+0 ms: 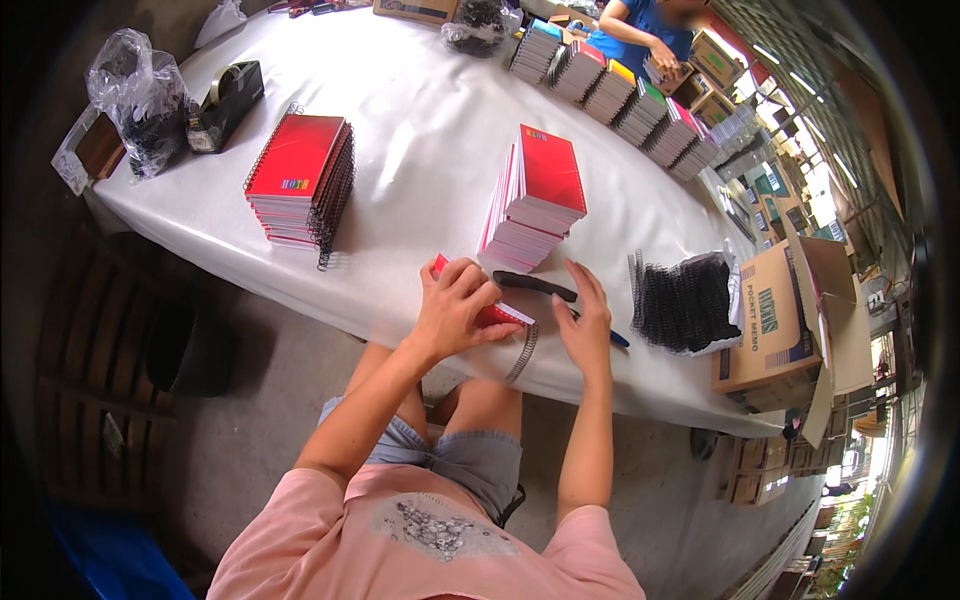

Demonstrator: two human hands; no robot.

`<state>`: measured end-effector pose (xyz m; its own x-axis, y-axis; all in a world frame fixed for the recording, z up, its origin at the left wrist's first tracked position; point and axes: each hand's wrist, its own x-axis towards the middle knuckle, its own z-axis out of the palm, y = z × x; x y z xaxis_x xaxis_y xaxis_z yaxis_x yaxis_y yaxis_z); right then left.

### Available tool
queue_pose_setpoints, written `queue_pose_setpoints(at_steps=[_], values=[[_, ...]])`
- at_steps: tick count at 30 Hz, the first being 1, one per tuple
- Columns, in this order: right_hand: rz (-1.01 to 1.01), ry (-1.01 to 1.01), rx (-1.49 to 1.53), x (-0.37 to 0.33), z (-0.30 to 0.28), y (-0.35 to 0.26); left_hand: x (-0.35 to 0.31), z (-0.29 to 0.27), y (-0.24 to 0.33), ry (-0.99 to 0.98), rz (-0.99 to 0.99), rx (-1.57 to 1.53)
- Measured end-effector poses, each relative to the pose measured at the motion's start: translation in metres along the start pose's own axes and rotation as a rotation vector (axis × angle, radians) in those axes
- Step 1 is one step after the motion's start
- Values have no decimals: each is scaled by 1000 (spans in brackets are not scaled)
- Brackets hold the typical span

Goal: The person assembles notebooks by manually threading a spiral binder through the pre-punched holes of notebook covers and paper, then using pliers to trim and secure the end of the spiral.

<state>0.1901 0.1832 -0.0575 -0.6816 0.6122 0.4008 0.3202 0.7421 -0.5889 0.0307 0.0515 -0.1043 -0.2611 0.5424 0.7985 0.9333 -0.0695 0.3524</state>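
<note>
My left hand (458, 308) grips a small red notebook (500, 316) at the table's front edge, fingers bent over its cover. From the notebook's right end a dark spiral wire coil (523, 355) sticks out toward me, partly threaded or just touching; I cannot tell which. Beside it my right hand (588, 325) has its fingers apart. It is over a hand tool with a dark, curved handle (536, 285) and a blue-tipped part, which looks like pliers; the hand partly hides it. Just beyond stands a stack of red notebooks without coils (545, 185).
Coiled red notebooks (297, 160) are stacked at left, near a tape dispenser (228, 105) and plastic bag (140, 100). Black coils (688, 303) lie at right beside an open cardboard box (775, 315). Across the table, a person in blue (650, 30) works behind stacked notebooks (610, 92).
</note>
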Motion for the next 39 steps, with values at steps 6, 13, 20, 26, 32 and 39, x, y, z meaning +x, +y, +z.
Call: queue_pose_setpoints(at_steps=[6,13,20,26,32,39], values=[[164,10,296,-46,12,-39,-4,6,0,30,-32,41],[-15,-184,216,-31,-13,-41,1,1,3,-20,-6,78],[-364,-401,153,1,-33,-31,3,1,7,-38,-39,22],[378,-816,309,8,-43,-41,0,2,3,-68,-52,42],[-100,-364,-310,12,-2,7,2,-2,3,54,-46,-49],[-117,-208,-53,7,10,24,5,-2,4,-5,-57,-91]])
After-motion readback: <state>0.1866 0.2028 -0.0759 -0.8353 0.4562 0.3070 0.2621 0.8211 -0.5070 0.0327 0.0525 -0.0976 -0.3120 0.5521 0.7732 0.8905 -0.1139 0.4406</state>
